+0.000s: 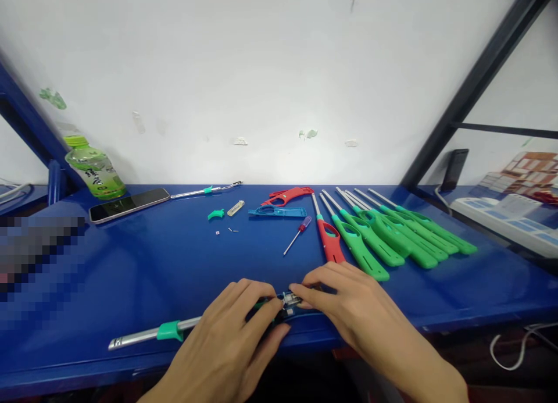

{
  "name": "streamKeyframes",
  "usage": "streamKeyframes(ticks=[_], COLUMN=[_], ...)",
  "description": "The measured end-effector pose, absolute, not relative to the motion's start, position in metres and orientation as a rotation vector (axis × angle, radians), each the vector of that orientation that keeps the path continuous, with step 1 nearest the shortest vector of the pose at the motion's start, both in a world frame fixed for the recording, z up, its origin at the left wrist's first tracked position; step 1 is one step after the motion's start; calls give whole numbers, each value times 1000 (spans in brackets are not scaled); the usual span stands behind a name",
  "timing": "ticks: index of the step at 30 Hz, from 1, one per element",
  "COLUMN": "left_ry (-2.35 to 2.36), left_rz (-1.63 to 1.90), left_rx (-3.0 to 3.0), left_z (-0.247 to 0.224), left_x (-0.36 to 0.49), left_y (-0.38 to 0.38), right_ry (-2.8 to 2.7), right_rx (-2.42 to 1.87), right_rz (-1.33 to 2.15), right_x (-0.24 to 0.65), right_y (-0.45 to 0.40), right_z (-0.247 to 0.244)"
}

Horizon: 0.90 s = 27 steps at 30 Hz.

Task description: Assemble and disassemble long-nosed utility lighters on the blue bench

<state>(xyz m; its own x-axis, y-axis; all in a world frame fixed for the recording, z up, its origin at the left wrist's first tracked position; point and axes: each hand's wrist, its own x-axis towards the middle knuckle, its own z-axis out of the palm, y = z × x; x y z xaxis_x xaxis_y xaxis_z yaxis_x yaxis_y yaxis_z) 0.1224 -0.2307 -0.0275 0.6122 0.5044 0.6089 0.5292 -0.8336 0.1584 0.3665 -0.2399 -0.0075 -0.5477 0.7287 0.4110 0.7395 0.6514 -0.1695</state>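
At the table's front edge lies a long-nosed utility lighter (170, 331), with a metal barrel and a green collar pointing left. Its blue handle is open, and small clear and metal inner parts (291, 299) show between my hands. My left hand (235, 327) is closed around the handle just behind the barrel, thumb and index finger pinching near the inner parts. From the other side, my right hand (349, 298) grips the handle's rear, with thumb and index finger at those same parts. Both sets of fingertips partly hide what they touch.
Beyond my hands lie a screwdriver (299, 233), a blue handle half (285, 212), red handle halves (292, 195), a green trigger (216, 214), a clear fuel tank (236, 208) and a barrel (192, 193). Several green lighters (379, 231), a red lighter (330, 240), a phone (131, 205) and a bottle (96, 170) surround them.
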Motion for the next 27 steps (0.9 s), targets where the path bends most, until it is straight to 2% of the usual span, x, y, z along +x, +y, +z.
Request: streamKeyframes(ticks=[13, 27], left_ry=[-891, -925], left_rz=[-984, -1011], left_rx=[-2823, -2789], left_z=[-27, -27], left_x=[123, 124], left_y=[-229, -230], right_ry=[-2443, -2467], right_rx=[-1115, -1145], right_rz=[-106, -26], right_x=[367, 369], right_y=[-240, -241], right_z=[-7, -4])
